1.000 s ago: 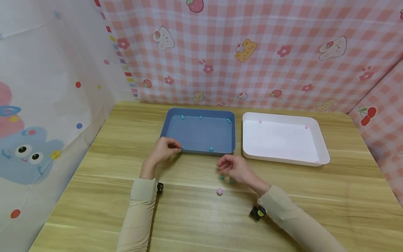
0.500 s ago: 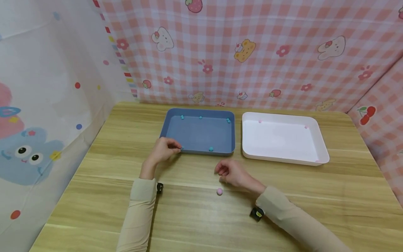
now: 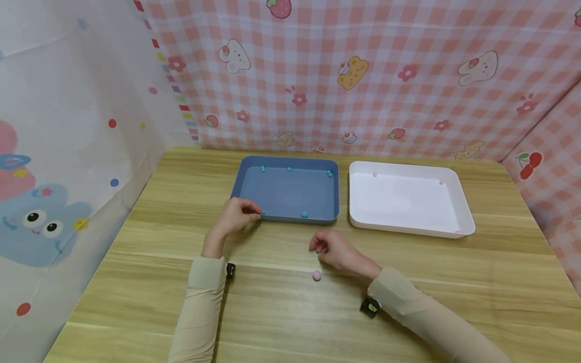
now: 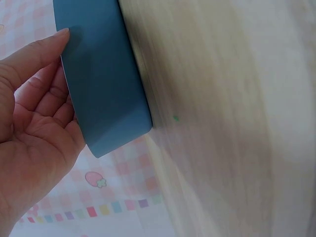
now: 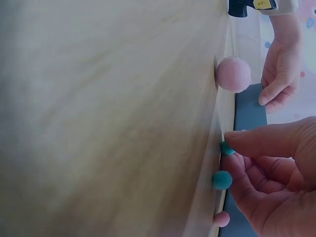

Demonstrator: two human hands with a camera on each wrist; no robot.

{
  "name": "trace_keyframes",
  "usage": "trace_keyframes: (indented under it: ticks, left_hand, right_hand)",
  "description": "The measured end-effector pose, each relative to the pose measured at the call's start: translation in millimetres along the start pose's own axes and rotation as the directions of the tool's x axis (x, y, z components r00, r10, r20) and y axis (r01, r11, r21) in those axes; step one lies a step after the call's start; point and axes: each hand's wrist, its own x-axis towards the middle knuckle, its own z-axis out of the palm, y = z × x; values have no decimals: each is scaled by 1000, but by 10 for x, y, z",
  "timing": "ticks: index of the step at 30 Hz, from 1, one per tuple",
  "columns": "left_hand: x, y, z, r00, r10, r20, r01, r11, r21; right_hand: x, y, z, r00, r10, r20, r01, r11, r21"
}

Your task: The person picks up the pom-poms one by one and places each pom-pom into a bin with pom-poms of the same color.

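Note:
My left hand (image 3: 236, 217) pinches the near-left rim of the blue-grey tray (image 3: 290, 194), thumb outside and fingers inside the wall in the left wrist view. Low over the table in front of the tray, my right hand (image 3: 338, 250) pinches a small teal pom-pom (image 5: 227, 147) between thumb and forefinger. Another teal pom-pom (image 5: 222, 180) and a small pink pom-pom (image 5: 222, 218) lie by those fingers in the right wrist view; the hand hides them in the head view. A larger pink pom-pom (image 3: 316, 276) rests on the wood nearer me.
Several teal pom-poms (image 3: 304, 215) lie along the edges inside the blue-grey tray. To its right stands a white tray (image 3: 410, 231) with a few pink pom-poms (image 3: 374, 174). A checked curtain (image 3: 317, 101) hangs behind the wooden table (image 3: 281, 312).
My right hand has come down and slightly nearer me, over the teal pom-poms that showed below it, and its fingertips have closed around one. The left hand stays on the tray rim.

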Motion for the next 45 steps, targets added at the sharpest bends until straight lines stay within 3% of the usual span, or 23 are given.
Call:
trace_keyframes:
  ticks: [8,17,23,27,45]
  left_hand:
    - [-2,3,-6,1000,0,-7,0,1000,-1]
    - [0,-5,-3,1000,1,-1,-1,1000,-4]
    - [3,-8,0,1000,8,-4,-8,1000,-4]
    - [3,-8,-2,1000,7,-5,-7,1000,-8]
    - [-4,-3,-5,1000,-9,1,9,1000,-16]
  right_hand:
    - [6,36,-6,1000,-20,-10,21,1000,15]
    - [5,-32,-81,997,75,-3,-74,983,166]
    - [47,-88,-184,995,43,-93,-26,983,179]
    - [87,-151,-262,987,87,-136,-56,974,220]
    - [506,-198,-483,967,134,-219,-60,947,315]
